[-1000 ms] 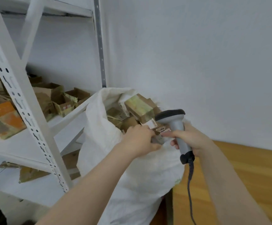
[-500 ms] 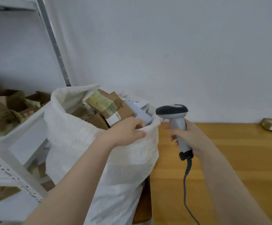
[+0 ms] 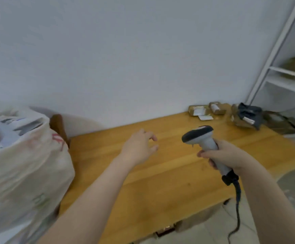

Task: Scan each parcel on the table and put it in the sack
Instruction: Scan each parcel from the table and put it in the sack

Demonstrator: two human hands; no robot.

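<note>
Writing: the red marks on the white woven sack [image 3: 25,164] are too blurred to read. So are the white labels on the small brown parcels [image 3: 197,110] and the dark grey plastic mailer [image 3: 249,114].
Left hand: the left hand [image 3: 139,147] reaches out over the yellow wooden table [image 3: 160,182], fingers loosely spread and slightly bent, holding nothing. Whether it touches the tabletop cannot be told.
Right hand: the right hand [image 3: 226,155] is wrapped round the handle of a grey handheld barcode scanner with a black head [image 3: 201,136]. Its black cable [image 3: 238,205] hangs down past the near table edge.
Parcels: at the table's far right corner by the wall, well apart from both hands.
Sack: at the table's left end, full to its mouth.
Shelving: a white metal rack [image 3: 275,50] stands right of the table.
</note>
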